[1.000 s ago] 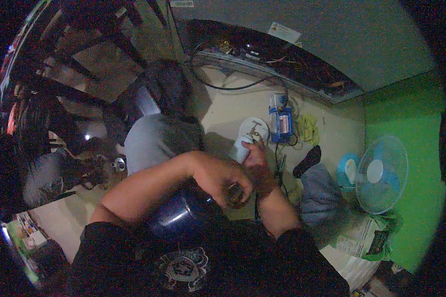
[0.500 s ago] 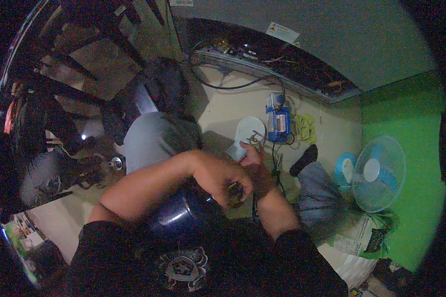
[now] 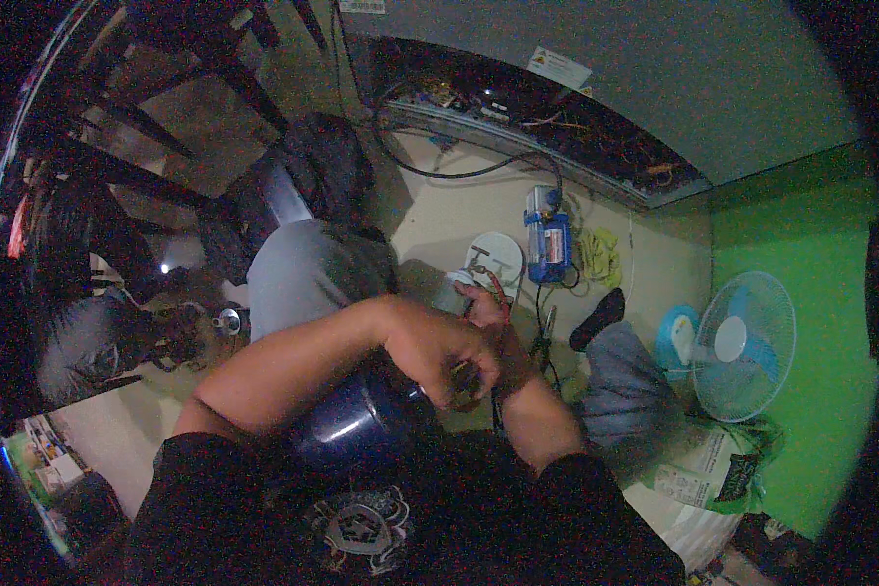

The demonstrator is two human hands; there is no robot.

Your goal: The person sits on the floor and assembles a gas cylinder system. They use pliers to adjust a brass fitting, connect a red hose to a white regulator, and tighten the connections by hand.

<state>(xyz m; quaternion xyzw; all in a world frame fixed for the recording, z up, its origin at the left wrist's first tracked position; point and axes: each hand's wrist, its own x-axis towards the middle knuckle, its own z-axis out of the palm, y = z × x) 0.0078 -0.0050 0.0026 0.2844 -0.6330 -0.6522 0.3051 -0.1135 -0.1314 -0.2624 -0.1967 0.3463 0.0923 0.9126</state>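
Across my lap reaches my left hand (image 3: 435, 342), its fingers curled closed. Within the curl shows a small brass-coloured glint, too dark to name. Just beyond it, my right hand (image 3: 486, 311) pinches a small metal tool with a crossbar (image 3: 481, 266) and a thin reddish strip. A pale piece (image 3: 456, 283) sits by its fingertips; whether it is held I cannot tell. Behind the tool lies a white round lid-like disc (image 3: 503, 249) on the floor. Below my left forearm stands a glossy dark blue rounded container (image 3: 347, 425).
A large grey panel (image 3: 654, 98) has an open edge with wiring. A blue machine (image 3: 550, 244), a yellow-green cloth (image 3: 601, 256) and a black cable (image 3: 439, 174) are on the floor. At right stand a fan (image 3: 742, 342) and a white-and-green bag (image 3: 708, 469); dark chair legs (image 3: 137, 176) are left.
My right hand and the metal tool have shifted slightly left and turned, so the crossbar now shows against the white disc. My left hand has barely moved.
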